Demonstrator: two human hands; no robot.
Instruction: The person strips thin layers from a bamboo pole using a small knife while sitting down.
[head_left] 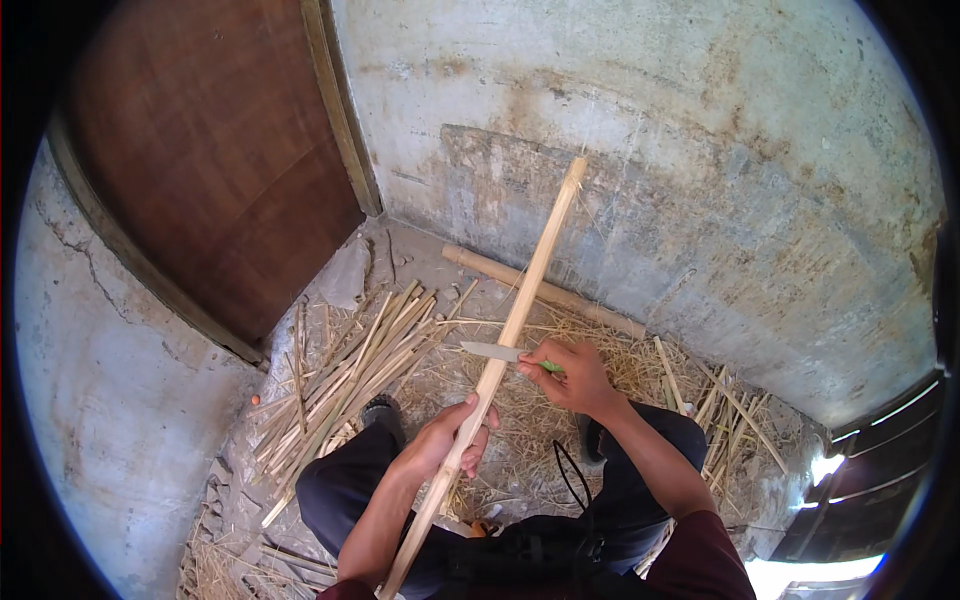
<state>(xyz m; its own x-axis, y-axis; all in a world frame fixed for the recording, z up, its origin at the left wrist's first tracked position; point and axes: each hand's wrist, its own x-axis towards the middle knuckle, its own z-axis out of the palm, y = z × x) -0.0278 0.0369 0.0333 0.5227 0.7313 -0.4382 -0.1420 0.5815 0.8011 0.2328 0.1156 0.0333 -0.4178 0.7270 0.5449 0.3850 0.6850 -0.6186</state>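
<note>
Pale yellow bamboo, in the form of a long, narrow split strip [533, 275], slants up from between the person's knees toward the stained plaster wall [700, 180], its lower length gripped by the wrapped fingers of the left hand [440, 440]. The right hand [572, 375] is closed around the green handle of a small grey-bladed knife [485, 349], the blade lying crosswise over the strip just beyond the left hand, so the step looks like shaving or trimming; the next stroke would call for a firm left hold and a shallow blade angle.
</note>
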